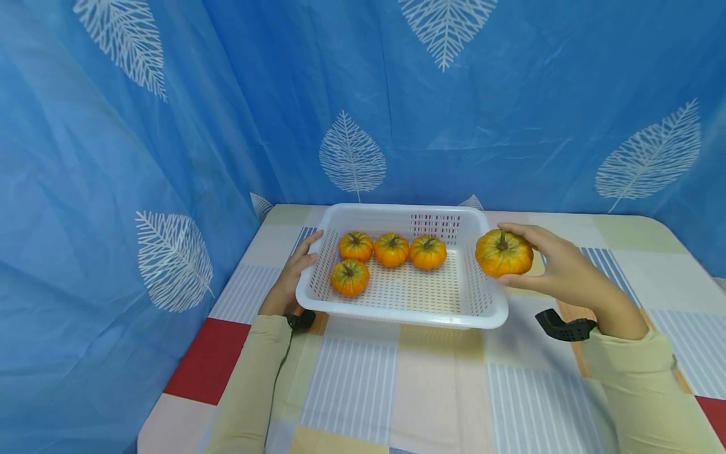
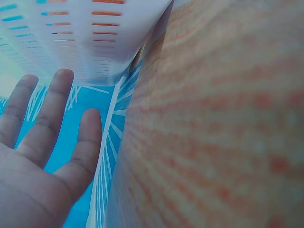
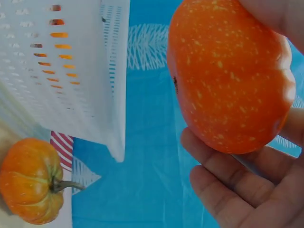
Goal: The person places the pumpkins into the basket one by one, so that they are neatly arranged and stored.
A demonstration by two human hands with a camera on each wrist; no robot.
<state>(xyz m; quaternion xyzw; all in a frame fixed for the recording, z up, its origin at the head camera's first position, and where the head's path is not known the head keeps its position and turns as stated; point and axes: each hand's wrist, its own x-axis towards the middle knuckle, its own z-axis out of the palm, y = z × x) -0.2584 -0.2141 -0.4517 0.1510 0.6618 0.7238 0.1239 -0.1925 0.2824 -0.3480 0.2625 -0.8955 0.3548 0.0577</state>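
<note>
In the head view my right hand (image 1: 561, 268) grips a small orange pumpkin (image 1: 503, 257) between thumb and fingers. It is held up at the right end of a white plastic basket (image 1: 391, 310). The right wrist view shows the speckled underside of this pumpkin (image 3: 232, 76) close up. Several similar pumpkins sit inside the basket, three in a back row and one pumpkin (image 1: 350, 278) in front at the left. My left hand (image 1: 292, 274) is at the basket's left side, its fingers (image 2: 61, 95) extended along the slotted wall.
Another pumpkin (image 3: 31, 180) with a curved stem lies outside the basket, on the table by its right end. A patchwork-patterned cloth (image 1: 437, 391) covers the table. Blue curtains (image 1: 482, 126) with white leaves hang behind and to the left.
</note>
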